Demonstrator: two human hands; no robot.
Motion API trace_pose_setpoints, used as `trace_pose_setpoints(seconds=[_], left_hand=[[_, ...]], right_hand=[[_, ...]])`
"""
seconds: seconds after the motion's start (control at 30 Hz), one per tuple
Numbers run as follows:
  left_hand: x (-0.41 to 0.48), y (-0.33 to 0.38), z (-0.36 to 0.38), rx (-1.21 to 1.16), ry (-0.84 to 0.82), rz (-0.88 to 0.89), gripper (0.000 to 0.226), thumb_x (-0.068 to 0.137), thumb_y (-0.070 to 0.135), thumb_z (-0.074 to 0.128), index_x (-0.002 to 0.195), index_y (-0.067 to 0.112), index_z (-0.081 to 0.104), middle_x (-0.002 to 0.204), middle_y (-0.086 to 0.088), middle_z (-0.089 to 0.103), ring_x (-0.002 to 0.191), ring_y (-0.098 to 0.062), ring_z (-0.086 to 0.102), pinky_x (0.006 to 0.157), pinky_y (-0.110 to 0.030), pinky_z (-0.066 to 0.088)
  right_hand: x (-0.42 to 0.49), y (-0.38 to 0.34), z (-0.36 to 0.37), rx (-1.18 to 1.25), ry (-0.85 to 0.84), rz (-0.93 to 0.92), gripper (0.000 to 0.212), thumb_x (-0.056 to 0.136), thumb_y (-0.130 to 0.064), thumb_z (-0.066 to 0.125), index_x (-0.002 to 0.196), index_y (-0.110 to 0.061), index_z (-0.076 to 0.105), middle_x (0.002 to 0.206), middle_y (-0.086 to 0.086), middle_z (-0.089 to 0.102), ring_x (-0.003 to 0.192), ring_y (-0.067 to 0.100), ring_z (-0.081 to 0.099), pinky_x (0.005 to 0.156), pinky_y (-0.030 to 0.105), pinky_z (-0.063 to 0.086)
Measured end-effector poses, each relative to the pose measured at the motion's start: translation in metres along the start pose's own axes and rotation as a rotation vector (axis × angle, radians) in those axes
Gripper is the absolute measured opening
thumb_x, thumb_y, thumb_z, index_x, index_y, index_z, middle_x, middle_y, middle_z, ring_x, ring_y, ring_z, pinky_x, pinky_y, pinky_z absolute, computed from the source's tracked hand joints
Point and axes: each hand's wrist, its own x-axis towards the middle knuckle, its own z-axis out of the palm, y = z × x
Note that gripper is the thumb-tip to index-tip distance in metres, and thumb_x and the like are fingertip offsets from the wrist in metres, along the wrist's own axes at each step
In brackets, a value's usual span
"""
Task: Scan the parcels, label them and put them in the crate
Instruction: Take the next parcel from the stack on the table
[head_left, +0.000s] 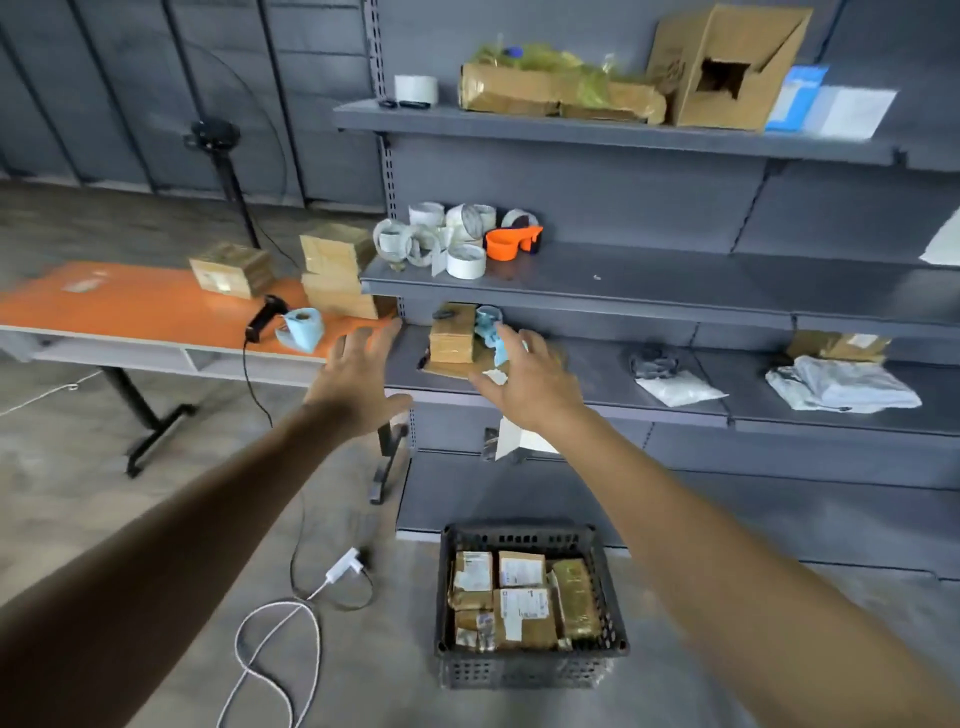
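left hand (358, 384): fingers spread, empty
right hand (530, 382): fingers apart, hiding part of shelf parcel (452, 335)
crate (519, 670): on floor, parcels (522, 605) inside
table (130, 306): scanner (265, 317), label roll (304, 330)

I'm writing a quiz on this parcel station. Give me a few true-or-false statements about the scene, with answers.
The crate on the floor holds parcels. True.
The left hand grips the scanner. False: the scanner lies on the orange table; the hand is open.
The tape dispenser sits on a shelf beside tape rolls. True.
The right hand carries a parcel. False: it is open, near the shelf parcel.
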Motion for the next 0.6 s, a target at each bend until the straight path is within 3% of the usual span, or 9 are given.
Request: trace_pose_setpoints(seconds=[0.3,0.47,0.6], left_hand=[[-0.04,-0.084,-0.06,0.101,0.092,-0.153,0.091,0.08,0.04,0.072,0.152,0.028,0.017,0.149,-0.012,0.028,0.134,-0.034,0.028,0.101,-0.048,0.038],[-0.049,-0.176,-0.088,0.091,0.132,-0.226,0.092,0.08,0.038,0.073,0.153,0.025,0.018,0.149,-0.014,0.029,0.134,-0.035,0.03,0.102,-0.052,0.039],[-0.05,-0.27,-0.109,0.075,0.125,-0.269,0.093,0.081,0.041,0.071,0.154,0.026,0.015,0.15,-0.013,0.027,0.135,-0.033,0.026,0.102,-0.053,0.039]], right_hand=[[0.01,-0.111,0.016,0.028,-0.021,-0.216,0.083,0.087,-0.066,0.052,0.153,-0.033,0.015,0.159,0.005,0.019,0.146,0.026,0.021,0.108,0.046,0.036],[0.035,-0.205,0.061,-0.023,-0.003,-0.35,0.08,0.087,-0.067,0.051,0.151,-0.032,0.019,0.152,0.006,0.03,0.137,0.029,0.035,0.103,0.046,0.041],[0.061,-0.293,0.111,-0.009,-0.025,-0.373,0.08,0.087,-0.068,0.051,0.152,-0.033,0.019,0.154,0.002,0.028,0.139,0.027,0.032,0.103,0.046,0.04]])
